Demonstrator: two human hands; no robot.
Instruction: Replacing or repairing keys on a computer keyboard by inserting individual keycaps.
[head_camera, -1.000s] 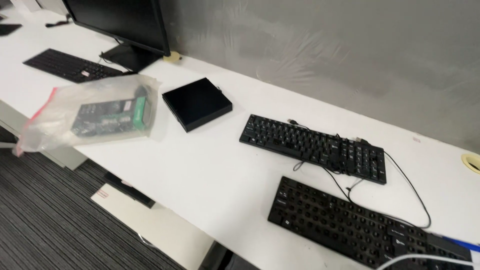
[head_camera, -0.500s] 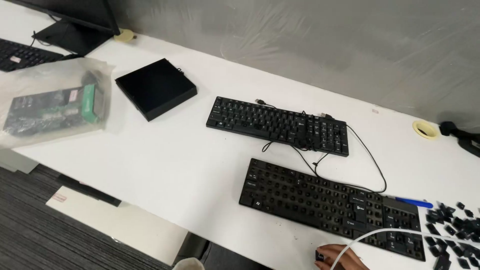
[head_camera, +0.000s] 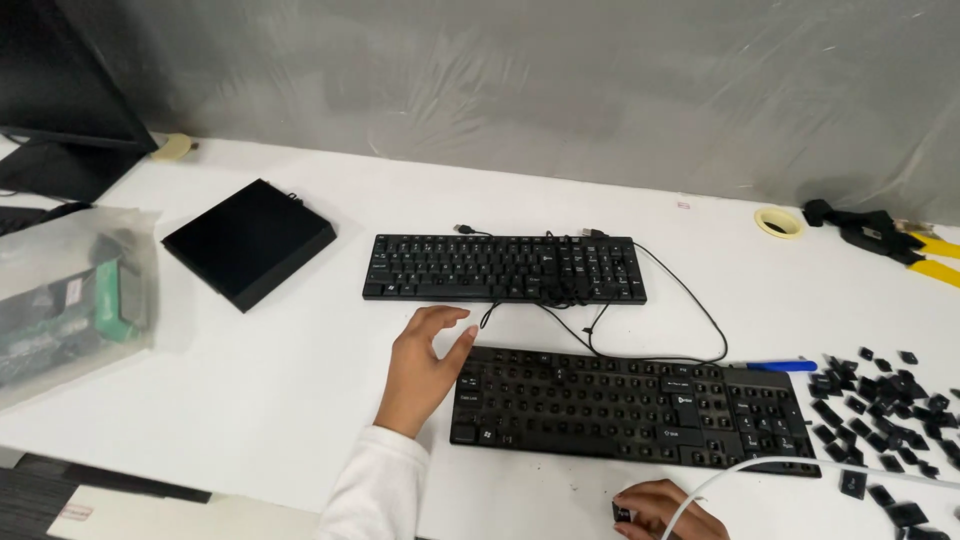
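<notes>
White desk (head_camera: 260, 400) — left hand (head_camera: 425, 365) beside near keyboard (head_camera: 630, 405).

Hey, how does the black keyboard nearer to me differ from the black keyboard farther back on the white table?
The nearer black keyboard lies at a slight slant and has gaps where keys seem to be missing; the farther black keyboard lies almost straight and looks complete. The left hand rests at the nearer keyboard's left end; no hand touches the farther one, which has its dark cable draped across it. Both are black, full-size, and flat on the white table.
</notes>
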